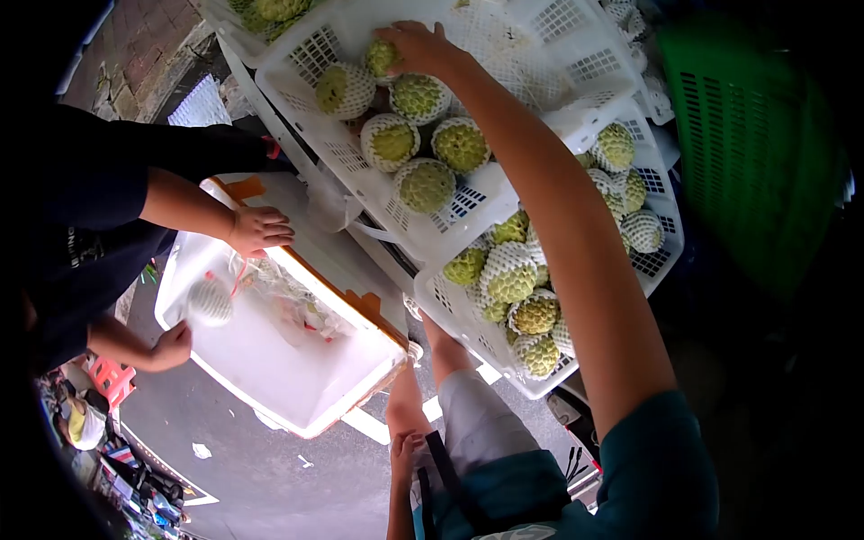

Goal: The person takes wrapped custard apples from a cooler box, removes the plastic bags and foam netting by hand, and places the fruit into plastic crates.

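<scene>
My right hand (418,47) reaches over the upper white plastic basket (504,193), its fingers closed around a green custard apple (381,57). Close by in this basket are more custard apples in white foam nets, among them one netted custard apple (416,97) just below my fingers. My left hand (407,444) hangs low beside my leg, its fingers loosely curled with nothing visible in them. A lower white basket (531,389) under my right forearm holds several netted custard apples (537,354).
At the left another person's hand (261,231) rests on the rim of a white foam box (297,396) with plastic scraps inside. Their other hand (171,346) is near a white-netted round item (210,301). A green crate (747,153) stands right; a red stool (112,381) lies lower left.
</scene>
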Available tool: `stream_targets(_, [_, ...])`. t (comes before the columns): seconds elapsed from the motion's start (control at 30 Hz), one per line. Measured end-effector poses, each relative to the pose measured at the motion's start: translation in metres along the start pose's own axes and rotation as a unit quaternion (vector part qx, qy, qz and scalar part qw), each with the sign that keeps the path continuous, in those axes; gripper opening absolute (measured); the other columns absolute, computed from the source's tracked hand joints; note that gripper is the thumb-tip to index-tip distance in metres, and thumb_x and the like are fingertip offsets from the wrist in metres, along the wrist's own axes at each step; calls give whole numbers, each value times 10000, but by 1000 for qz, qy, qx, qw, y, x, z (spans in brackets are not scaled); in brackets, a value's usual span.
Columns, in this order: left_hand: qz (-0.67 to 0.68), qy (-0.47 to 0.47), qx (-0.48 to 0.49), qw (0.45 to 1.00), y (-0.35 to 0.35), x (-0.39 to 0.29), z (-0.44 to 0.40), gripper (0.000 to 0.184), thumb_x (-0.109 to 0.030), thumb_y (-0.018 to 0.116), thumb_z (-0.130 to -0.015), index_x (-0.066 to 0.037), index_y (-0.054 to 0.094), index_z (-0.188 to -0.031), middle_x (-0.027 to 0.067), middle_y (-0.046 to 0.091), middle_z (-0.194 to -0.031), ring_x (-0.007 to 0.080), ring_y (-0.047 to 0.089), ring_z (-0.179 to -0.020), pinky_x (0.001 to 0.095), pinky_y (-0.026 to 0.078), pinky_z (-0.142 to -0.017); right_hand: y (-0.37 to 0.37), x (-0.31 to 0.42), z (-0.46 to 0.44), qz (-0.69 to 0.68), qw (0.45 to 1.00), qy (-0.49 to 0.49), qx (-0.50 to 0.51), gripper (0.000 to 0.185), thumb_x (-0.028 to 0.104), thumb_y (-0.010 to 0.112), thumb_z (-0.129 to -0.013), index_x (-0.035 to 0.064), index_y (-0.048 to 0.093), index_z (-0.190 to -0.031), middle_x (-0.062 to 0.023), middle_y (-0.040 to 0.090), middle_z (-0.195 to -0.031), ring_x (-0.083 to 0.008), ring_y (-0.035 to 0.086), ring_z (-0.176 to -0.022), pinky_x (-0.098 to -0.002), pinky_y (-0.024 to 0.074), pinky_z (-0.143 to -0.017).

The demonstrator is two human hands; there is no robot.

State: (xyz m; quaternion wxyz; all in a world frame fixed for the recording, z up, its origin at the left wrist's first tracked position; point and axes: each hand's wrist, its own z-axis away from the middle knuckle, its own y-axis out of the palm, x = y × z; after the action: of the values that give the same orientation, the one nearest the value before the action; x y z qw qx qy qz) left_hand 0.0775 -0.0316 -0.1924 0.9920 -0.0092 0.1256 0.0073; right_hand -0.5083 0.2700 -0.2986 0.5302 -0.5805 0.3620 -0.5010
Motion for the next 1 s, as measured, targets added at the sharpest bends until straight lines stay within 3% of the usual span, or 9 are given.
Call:
stream_targets(0.1, [-122,53,-22,991,-24,16,-21,262,-270,438,-867,-58,511,-1002,39,581,-882,114,551,-780,243,397,-659,-11,19,48,-37,985,-18,-168,558,273,632,-745,146,401,-1236,-114,452,-1192,-301,368,-1146,-514,310,-887])
stream_targets(0.17, [-109,25,-29,993,-29,-4,-20,287,-333,451,-861,-96,521,-1005,8,576,-896,94,541,-798,240,397,-647,-39,54,105,-120,968,-104,-191,425,237,610,-752,91,476,-1128,-95,521,-1033,-280,454,-1006,-450,355,-798])
stream_targets(0.27, [-89,142,-103,980,-47,-31,-30,297,-309,435,-869,-53,527,-989,38,576,-927,133,541,-849,265,413,-699,-63,141,201,-251,939,-227,-62,266,182,590,-753,89,531,-994,-76,528,-895,-264,510,-812,-373,387,-739])
stream_targets(0.33, [-130,191,-193,954,-72,-45,-36,258,-229,427,-870,-17,522,-982,82,565,-971,155,538,-867,274,405,-736,-63,186,260,-316,896,-232,210,256,160,587,-760,90,527,-999,-75,552,-910,-234,518,-861,-345,391,-768])
stream_targets(0.5, [-204,327,-463,798,-149,-64,-49,288,-204,472,-864,-26,448,-1090,115,466,-1094,233,455,-1008,383,368,-847,-11,272,327,-379,830,-294,284,206,198,564,-769,86,549,-941,-62,565,-777,-209,552,-714,-321,422,-683])
stream_targets(0.67, [-185,179,-566,783,-228,-44,-112,543,-475,313,-871,-61,338,-1222,176,357,-1183,327,403,-1078,486,242,-914,82,341,297,-284,848,-212,394,210,179,521,-771,52,549,-936,-120,586,-840,-290,573,-764,-391,446,-664])
stream_targets(0.8, [-146,264,-590,749,-224,-43,-132,528,-455,192,-895,-62,378,-1195,144,418,-1133,291,429,-1044,469,228,-895,178,378,276,-101,892,-178,403,175,135,532,-726,49,594,-866,-132,602,-767,-300,590,-741,-406,460,-611])
stream_targets(0.9, [-131,255,-612,737,-214,-49,-128,434,-350,214,-911,-46,426,-1136,135,470,-1067,261,452,-1002,416,233,-888,222,404,277,17,889,-239,390,133,103,518,-728,98,641,-778,-84,635,-805,-225,619,-758,-345,469,-591])
stream_targets(1.0, [-154,265,-624,719,-214,-50,-125,433,-356,190,-915,-66,436,-1122,100,492,-1082,230,456,-1011,387,221,-897,246,427,268,86,860,-321,387,148,97,534,-720,55,612,-838,-113,621,-804,-246,614,-796,-351,484,-606])
